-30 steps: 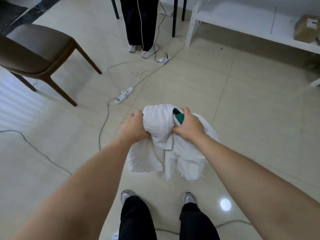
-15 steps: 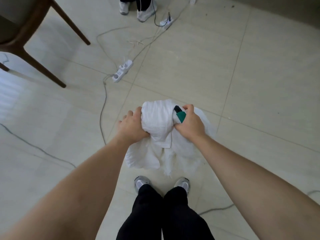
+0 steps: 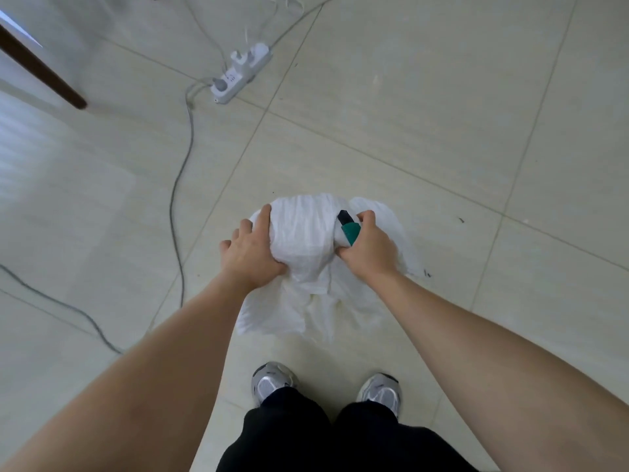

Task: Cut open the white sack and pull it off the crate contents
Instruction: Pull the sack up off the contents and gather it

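Note:
A crumpled white sack (image 3: 306, 233) hangs bunched between my two hands above the tiled floor, in front of my feet. My left hand (image 3: 250, 255) grips its left side, thumb tucked under the fabric. My right hand (image 3: 366, 248) grips the right side and also holds a green-handled cutter (image 3: 349, 228) with its dark tip pointing up and away. The sack's frayed lower edges dangle toward my shoes. No crate or contents are in view.
A white power strip (image 3: 240, 74) lies on the floor at the upper left, with grey cables (image 3: 178, 185) trailing down the left side. A dark wooden chair leg (image 3: 44, 74) slants at the far left. My grey shoes (image 3: 272, 381) stand below the sack.
My view has tilted down: the other person's legs, the shelf and the chair seat have left the frame. Both hands keep the same hold on the bunched sack.

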